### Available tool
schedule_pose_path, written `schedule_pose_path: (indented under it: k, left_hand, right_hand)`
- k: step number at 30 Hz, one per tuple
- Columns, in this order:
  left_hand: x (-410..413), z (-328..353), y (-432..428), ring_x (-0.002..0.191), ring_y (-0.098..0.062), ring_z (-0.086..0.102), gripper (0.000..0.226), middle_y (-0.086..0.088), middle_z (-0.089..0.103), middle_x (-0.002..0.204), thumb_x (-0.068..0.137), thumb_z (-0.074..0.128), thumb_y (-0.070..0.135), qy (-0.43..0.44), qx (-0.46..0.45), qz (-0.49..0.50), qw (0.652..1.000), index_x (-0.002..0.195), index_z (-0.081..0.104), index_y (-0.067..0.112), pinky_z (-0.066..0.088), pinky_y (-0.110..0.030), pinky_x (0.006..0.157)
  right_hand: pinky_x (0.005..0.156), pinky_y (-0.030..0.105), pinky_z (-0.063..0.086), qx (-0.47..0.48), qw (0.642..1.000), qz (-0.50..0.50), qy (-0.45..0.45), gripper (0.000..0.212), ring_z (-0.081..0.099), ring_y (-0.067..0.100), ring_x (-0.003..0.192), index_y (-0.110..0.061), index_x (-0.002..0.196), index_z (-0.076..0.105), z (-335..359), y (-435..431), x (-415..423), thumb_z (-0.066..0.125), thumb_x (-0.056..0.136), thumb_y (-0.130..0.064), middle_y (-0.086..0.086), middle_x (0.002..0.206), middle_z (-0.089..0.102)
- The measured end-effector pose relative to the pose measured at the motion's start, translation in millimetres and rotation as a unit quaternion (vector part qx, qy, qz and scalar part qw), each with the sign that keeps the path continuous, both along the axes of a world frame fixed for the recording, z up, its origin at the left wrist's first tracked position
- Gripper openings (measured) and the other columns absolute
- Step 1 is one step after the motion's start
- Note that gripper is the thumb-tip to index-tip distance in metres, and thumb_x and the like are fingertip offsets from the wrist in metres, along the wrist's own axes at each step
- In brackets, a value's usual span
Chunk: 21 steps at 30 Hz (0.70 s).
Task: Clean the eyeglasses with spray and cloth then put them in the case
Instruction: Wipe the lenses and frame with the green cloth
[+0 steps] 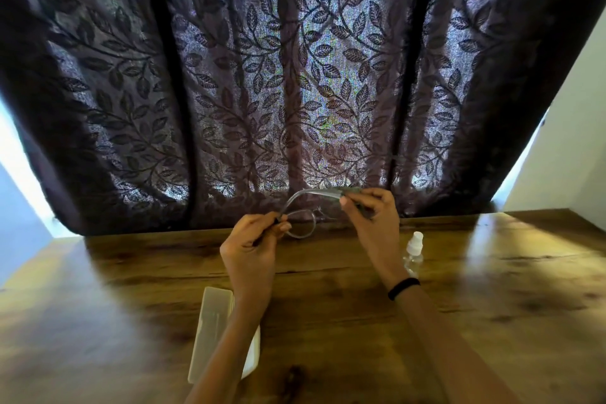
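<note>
The eyeglasses are held above the wooden table, pinched at one corner by the left hand and at a temple by the right hand. No cloth can be made out. Handling before cleaning is judged under way; the spray bottle and case lie untouched, and spraying seems due next.

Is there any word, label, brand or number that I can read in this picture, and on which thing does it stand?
None can be read.
Spray bottle: clear, no label visible.
Case: a faint mark on the lid, too blurred to read.
Eyeglasses: no print visible.
</note>
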<state>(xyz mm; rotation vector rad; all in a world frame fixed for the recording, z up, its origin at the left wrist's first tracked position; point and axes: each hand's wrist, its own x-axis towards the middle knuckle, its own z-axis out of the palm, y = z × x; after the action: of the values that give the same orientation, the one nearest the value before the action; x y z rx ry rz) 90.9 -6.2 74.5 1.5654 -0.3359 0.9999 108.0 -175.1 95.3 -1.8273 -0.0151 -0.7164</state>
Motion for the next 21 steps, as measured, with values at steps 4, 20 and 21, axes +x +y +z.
schedule_pose_path:
  k: [4, 20, 21]
  left_hand:
    - [1, 0, -1, 0.075, -0.004, 0.065, 0.025, 0.0, 0.066, 0.08, 0.069, 0.069, -0.015, 0.0, 0.003, 0.006, 1.0, 0.089, 0.069, 0.0, 0.054, -0.017, 0.071]
    - [6, -3, 2, 0.076, -0.009, 0.067, 0.035, 0.006, 0.066, 0.083, 0.07, 0.067, -0.016, -0.019, 0.002, 0.032, 0.999, 0.094, 0.067, 0.009, 0.057, -0.027, 0.07]
    - [6, -3, 3, 0.076, -0.013, 0.067, 0.035, 0.004, 0.066, 0.083, 0.07, 0.067, -0.016, -0.016, 0.0, 0.033, 0.999, 0.094, 0.067, 0.009, 0.057, -0.031, 0.069]
  right_hand:
    - [0.069, -0.002, 0.035, -0.061, 0.998, 0.027, 0.003, 0.023, 0.046, 0.01, 0.085, -0.008, 0.106, 0.068, 1, 8, -4, 0.064, 0.085, -0.015, -0.001, 0.093, 0.041]
    - [0.079, 0.006, 0.029, -0.232, 0.97, 0.048, -0.052, 0.023, 0.037, 0.02, 0.091, -0.012, 0.102, 0.071, -2, 6, -6, 0.057, 0.087, -0.001, 0.006, 0.09, 0.044]
    - [0.08, 0.004, 0.028, -0.229, 0.97, 0.055, -0.054, 0.023, 0.037, 0.021, 0.091, -0.011, 0.102, 0.071, -1, 5, -6, 0.057, 0.086, 0.0, 0.006, 0.09, 0.044]
